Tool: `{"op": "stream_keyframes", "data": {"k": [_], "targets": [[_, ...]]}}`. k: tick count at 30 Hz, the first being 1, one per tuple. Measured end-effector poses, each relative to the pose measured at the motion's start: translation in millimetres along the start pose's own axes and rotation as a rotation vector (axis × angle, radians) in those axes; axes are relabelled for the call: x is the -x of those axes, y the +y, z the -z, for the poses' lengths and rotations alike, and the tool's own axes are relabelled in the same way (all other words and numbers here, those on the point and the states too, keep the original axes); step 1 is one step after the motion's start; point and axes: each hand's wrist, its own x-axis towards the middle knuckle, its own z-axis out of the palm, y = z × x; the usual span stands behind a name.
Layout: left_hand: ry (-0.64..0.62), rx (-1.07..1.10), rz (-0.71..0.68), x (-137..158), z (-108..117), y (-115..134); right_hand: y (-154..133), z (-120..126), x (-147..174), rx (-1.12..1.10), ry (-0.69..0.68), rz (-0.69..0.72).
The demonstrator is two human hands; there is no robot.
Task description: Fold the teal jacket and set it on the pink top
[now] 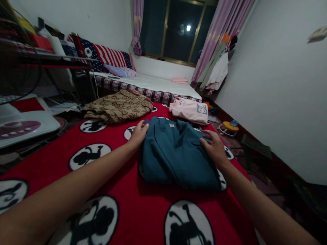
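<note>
Teal garment (173,156) lies folded on the red blanket (133,204). Left hand (138,134) rests flat, fingers extended, at its left edge; right hand (216,146) presses flat on its right side. Pink shirt (190,110) lies just beyond.

The single head-worn camera is looking forward and down from just above the near end of the red blanket (122,190), sitting close over the teal garment (176,156) at its middle and facing the dark window (178,30) far beyond it.
</note>
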Motion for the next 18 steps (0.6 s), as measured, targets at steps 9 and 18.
{"op": "stream_keyframes", "data": {"k": [9,18], "targets": [[-0.464,-0.403,-0.141,142.3,55.4,11.4,-15.8,45.8,112.0,0.318,-0.329,0.708],[-0.472,-0.25,-0.226,116.9,70.8,39.3,-37.6,46.7,99.1,0.255,-0.232,0.548]]}}
